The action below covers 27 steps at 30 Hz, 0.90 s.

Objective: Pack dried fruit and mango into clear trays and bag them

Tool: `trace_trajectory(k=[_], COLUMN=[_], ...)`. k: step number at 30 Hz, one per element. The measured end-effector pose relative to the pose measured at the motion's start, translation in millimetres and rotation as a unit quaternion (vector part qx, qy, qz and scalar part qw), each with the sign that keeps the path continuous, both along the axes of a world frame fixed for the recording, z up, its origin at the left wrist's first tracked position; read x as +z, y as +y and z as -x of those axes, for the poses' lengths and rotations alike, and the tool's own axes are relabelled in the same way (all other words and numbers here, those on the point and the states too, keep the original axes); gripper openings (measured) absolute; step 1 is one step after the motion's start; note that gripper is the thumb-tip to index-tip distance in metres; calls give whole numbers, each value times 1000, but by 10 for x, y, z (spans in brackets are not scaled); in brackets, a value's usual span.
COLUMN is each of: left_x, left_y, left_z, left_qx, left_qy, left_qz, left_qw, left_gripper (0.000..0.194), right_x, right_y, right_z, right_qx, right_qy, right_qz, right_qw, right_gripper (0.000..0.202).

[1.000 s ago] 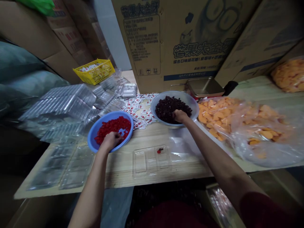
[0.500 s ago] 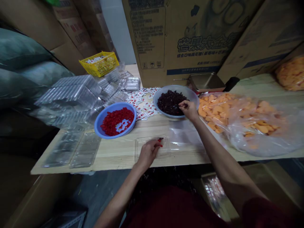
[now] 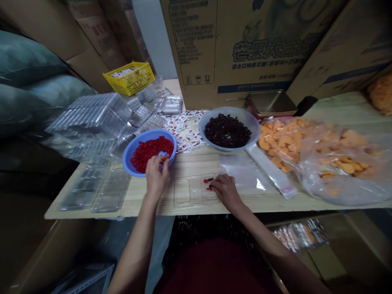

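My left hand (image 3: 157,175) is over the near rim of a blue bowl (image 3: 126,165), its fingers drawn together beside the red dried-fruit pieces (image 3: 150,151). Whatever is between those fingertips is hidden. My right hand (image 3: 227,192) is at the right end of a clear plastic tray (image 3: 190,190), pinching a small dark raisin-like piece (image 3: 211,186) low over it. Red and dark pieces (image 3: 207,180) lie in the tray's right part. Behind my right hand stands a pale bowl (image 3: 255,126) of dark raisin-like pieces (image 3: 226,130).
Stacked clear trays (image 3: 92,118) and a yellow basket (image 3: 130,77) of sachets stand at the left. Small printed sachets (image 3: 186,130) are scattered between the bowls. Bags of orange slices (image 3: 343,163) are at the right, near a metal tin (image 3: 271,104). Cardboard boxes (image 3: 239,49) wall the back.
My left hand has moved from the tray up-left to the bowl of red pieces. My right hand has come from the dark pieces' bowl down to the tray. More pieces show in the tray.
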State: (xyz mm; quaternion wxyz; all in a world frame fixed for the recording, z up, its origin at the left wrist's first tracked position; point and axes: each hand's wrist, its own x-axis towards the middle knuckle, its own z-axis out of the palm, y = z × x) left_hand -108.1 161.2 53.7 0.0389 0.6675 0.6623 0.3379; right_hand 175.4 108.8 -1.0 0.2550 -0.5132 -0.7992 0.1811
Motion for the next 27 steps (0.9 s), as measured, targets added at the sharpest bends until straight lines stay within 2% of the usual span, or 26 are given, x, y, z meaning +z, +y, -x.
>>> trace_trajectory(k=[2, 4, 6, 8, 12, 16, 22, 27], left_x=[-10, -75, -160, -230, -272, -258, -189, -119], left_y=[337, 637, 857, 985, 1010, 958, 961, 884], left_z=[313, 515, 601, 609, 580, 581, 567, 758], left_qx=[37, 13, -28, -61, -96, -100, -72, -59], left_qy=[65, 105, 114, 113, 110, 92, 54, -35], left_qz=[104, 232, 292, 305, 311, 311, 282, 226], left_qw=[992, 967, 949, 944, 939, 941, 955, 972], left_gripper=[26, 37, 45, 38, 18, 20, 17, 19], right_x=[19, 27, 3, -44, -100, -69, -35, -55], right_y=[-7, -28, -55, -80, -115, -160, -298, -383], right_z=[1, -5, -7, -5, -27, -93, -106, -215], right_qx=[-2, 1, 15, 37, 37, 17, 19, -15], right_qy=[-41, -52, -51, -48, -11, 20, 47, 87], right_qz=[-28, -45, -55, -63, -68, -62, -49, -64], right_qw=[999, 998, 997, 996, 997, 998, 998, 994], right_gripper=[8, 13, 16, 17, 25, 30, 23, 19])
